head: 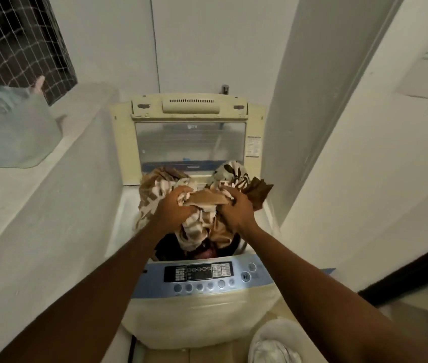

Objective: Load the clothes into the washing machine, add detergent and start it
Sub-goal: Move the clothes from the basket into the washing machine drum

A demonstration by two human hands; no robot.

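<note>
Loading step: left hand (174, 205) and right hand (233, 209) both grip the patterned cloth (202, 205) above the washing machine (199, 310); next, push it down toward 6 o'clock into the drum.

Left: white ledge (11, 205) with a translucent plastic bag (13, 132) resting on its top. Lower right: tiled floor (422, 318), where a top-loading washing machine (202, 313), lid raised, stands just beside the ledge. A white round basket (262, 334) holding pale fabric sits near its front corner. A brown-and-cream patterned cloth (197, 229) hangs into the tub.
</note>
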